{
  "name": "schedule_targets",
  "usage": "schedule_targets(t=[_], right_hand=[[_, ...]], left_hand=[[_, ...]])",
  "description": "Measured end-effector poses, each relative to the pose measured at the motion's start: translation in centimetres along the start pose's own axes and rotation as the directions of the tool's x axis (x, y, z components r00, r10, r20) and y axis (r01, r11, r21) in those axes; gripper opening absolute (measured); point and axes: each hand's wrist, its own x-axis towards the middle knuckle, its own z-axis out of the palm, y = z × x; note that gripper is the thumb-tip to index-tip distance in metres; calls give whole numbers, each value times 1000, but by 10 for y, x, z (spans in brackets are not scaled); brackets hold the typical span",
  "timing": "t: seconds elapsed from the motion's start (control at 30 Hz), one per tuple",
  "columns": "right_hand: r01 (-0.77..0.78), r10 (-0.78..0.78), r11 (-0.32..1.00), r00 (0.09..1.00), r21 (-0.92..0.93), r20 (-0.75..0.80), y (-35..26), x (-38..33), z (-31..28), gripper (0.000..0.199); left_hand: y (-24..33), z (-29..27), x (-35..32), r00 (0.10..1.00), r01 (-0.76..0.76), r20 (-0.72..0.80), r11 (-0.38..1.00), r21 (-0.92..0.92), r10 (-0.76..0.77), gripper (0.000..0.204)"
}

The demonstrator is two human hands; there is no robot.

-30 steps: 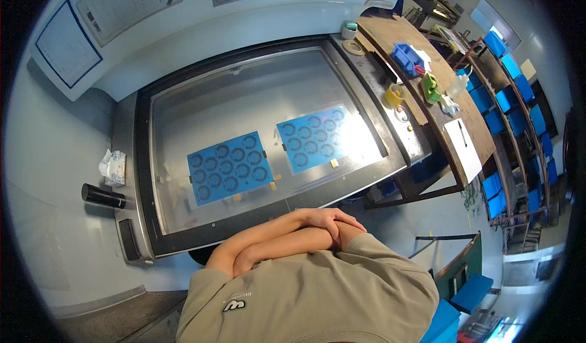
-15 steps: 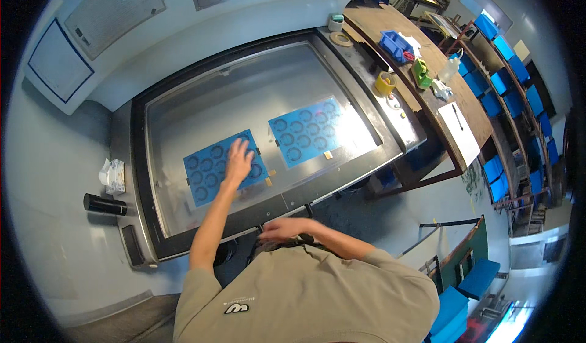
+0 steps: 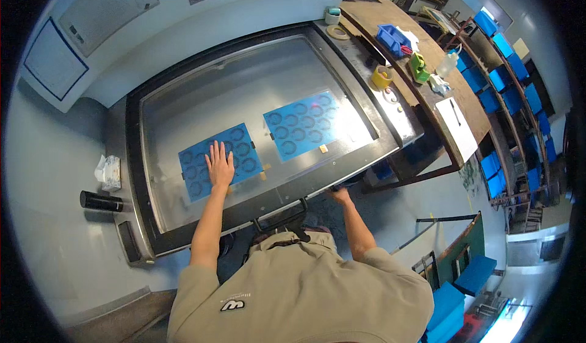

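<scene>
We see the person's beige shirt (image 3: 305,294) closest to us, just short of the front edge of the framed bed (image 3: 281,193), a wide clear panel inside a black border. The right hand (image 3: 340,194) is low at that front edge, toward the right part of the framed bed; its fingers are hidden there, so we cannot tell whether it grips anything. The left hand (image 3: 221,167) reaches in over the front border of the framed bed, palm down and fingers stretched out, closed on nothing. It lies flat over the left blue sheet (image 3: 246,153), which is in the front left part of the framed bed and carries rows of dark rings. We find the right blue sheet (image 3: 300,126), marked alike, right of the middle of the framed bed, with a small yellow tab (image 3: 323,149) at its front edge.

Just left of the framed bed we see a black cylinder (image 3: 101,201) and, beyond it, a tissue pack (image 3: 110,172). Right of the framed bed stands a wooden table (image 3: 473,114) bearing a white paper (image 3: 456,132), a green dispenser (image 3: 419,68) and a blue bin (image 3: 394,40). Farthest right of the framed bed, we see a rack with blue panels (image 3: 513,102).
</scene>
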Motion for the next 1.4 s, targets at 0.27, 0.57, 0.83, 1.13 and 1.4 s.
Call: schedule_targets(t=[0.27, 0.57, 0.83, 1.13, 1.4], right_hand=[[148, -155, 987, 981, -62, -118, 31, 37, 37, 40], [143, -69, 979, 900, 142, -431, -49, -59, -78, 29], [622, -441, 782, 514, -34, -736, -154, -51, -226, 22], [229, -186, 839, 973, 494, -136, -292, 40, -177, 28], [518, -379, 524, 852, 676, -360, -398, 223, -139, 24]], left_hand=[[-9, 10, -7, 985, 129, -120, 990, 52, -122, 53], [-122, -1, -15, 857, 512, -156, 844, 158, -491, 57], [-126, -7, -9, 857, 515, -151, 817, 261, -492, 58], [-120, -17, -8, 835, 545, -97, 793, 273, -541, 59], [-121, -17, 3, 855, 517, -114, 809, 280, -506, 60]])
